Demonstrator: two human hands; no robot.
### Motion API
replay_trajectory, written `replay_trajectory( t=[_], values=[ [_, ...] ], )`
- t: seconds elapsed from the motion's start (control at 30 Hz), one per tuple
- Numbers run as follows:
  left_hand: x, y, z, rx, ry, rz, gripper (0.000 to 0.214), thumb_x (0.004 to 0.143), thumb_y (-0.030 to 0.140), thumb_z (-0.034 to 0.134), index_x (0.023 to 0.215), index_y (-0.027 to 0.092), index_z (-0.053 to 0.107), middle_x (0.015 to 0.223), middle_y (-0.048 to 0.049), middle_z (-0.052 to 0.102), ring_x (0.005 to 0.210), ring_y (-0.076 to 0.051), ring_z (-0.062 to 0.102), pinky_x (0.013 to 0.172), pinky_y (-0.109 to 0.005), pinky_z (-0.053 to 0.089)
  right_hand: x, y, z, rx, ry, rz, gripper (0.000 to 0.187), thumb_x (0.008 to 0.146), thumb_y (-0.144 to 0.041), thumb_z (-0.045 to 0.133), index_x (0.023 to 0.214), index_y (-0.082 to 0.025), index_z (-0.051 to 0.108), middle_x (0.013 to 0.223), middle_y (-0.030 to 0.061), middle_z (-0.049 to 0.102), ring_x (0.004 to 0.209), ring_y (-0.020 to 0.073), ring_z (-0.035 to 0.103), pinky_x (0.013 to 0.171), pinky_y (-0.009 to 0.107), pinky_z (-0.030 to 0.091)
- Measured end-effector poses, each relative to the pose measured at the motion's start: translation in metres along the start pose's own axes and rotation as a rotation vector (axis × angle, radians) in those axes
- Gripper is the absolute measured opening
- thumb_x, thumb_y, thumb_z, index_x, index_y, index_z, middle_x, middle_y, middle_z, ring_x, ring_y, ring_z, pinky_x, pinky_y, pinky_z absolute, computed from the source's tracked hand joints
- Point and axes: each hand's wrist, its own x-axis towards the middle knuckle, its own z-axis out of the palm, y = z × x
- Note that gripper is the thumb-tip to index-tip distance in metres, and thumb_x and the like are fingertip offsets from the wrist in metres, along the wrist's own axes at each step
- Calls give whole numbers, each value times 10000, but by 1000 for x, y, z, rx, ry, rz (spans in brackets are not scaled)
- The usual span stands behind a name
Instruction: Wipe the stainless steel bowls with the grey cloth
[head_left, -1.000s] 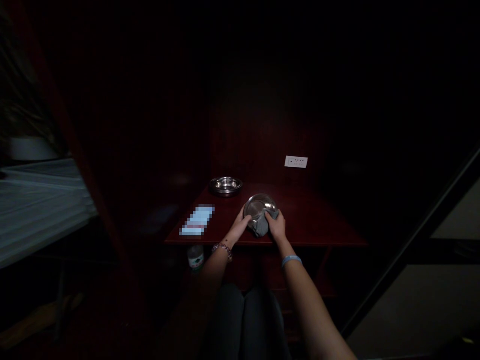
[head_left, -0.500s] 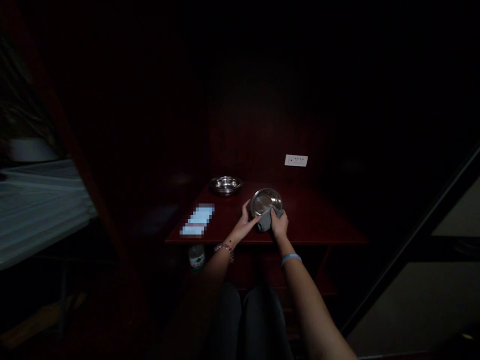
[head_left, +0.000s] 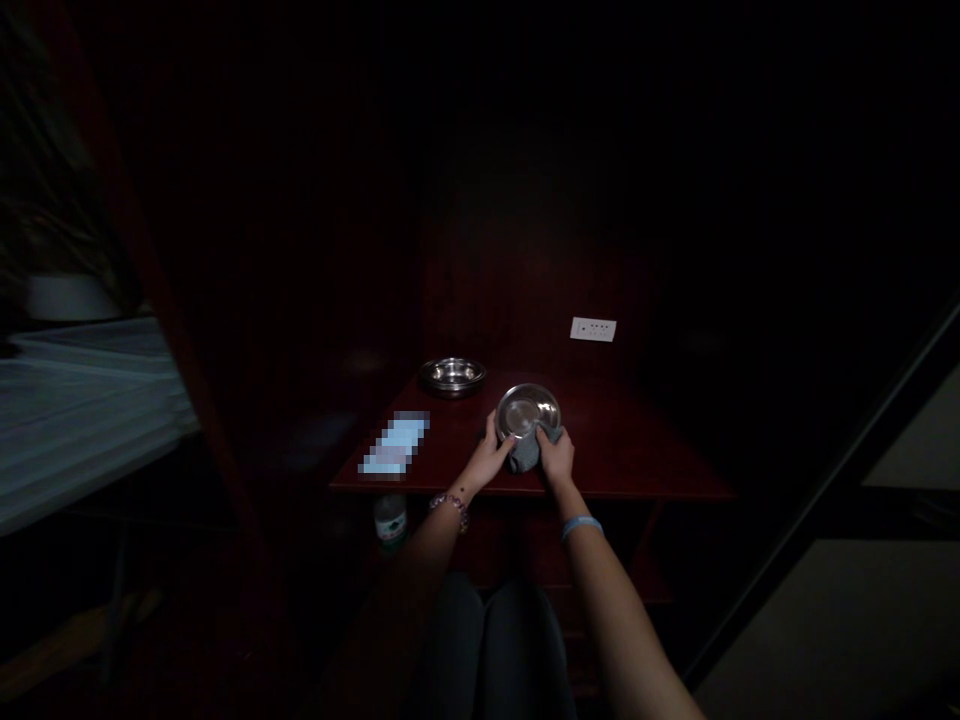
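A shiny metal bowl is tilted so that its inside faces me, above the front part of the dark red table. My left hand grips its left side, thumb at the near rim. On the right, my right hand presses a grey cloth against the near right rim, its thumb on the cloth over the bowl's edge. The cloth hangs below the bowl between both hands. The fingers behind the bowl and cloth are hidden.
Stacked metal dishes stand at the table's back left. A pixelated bright flat object lies at the left front of the table. A bottle is below the front edge. A white socket plate is on the back wall.
The bowl has turned slightly and shifted a little left relative to the table. My right hand and the cloth have moved slightly with it. The view has tilted a little.
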Motion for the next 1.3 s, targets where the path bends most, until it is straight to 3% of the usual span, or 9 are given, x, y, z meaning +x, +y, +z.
replay_trajectory(
  t=[0.13,0.37,0.57,0.83,1.3],
  values=[
    [4,-2,-4,-63,76,25,603,840,348,529,1386,185,334,1439,-98,432,1341,-207,387,1149,-352,240,0,1,1,-12,-41,-10,291,730,-376,654,944,-180,640,939,88,716,842,205,667,729,258,480],
    [5,-2,-4,-148,164,-91,523,843,374,528,1331,200,459,1406,-69,490,1330,-225,408,1147,-366,254,0,1,2,-22,-81,-9,268,735,-364,639,932,-181,639,927,84,713,832,202,666,724,255,481],
    [4,1,-4,-118,146,-104,530,869,416,488,1339,173,454,1394,-93,500,1310,-227,432,1138,-369,269,0,0,1,-46,-82,-8,250,751,-363,626,927,-185,642,930,84,713,846,205,665,728,254,480],
    [-1,5,-4,-43,118,-62,595,794,378,610,1333,196,436,1328,-87,557,1235,-220,508,1097,-362,340,-1,-2,1,-14,-66,-4,246,755,-368,627,926,-192,639,928,74,714,832,194,665,728,250,477],
    [3,-5,-5,-61,75,-37,691,742,328,667,1361,187,396,1358,-99,523,1253,-226,488,1110,-388,321,-2,-5,0,-15,-57,9,234,755,-389,625,885,-195,626,882,58,713,803,184,656,715,242,470]
  ],
)
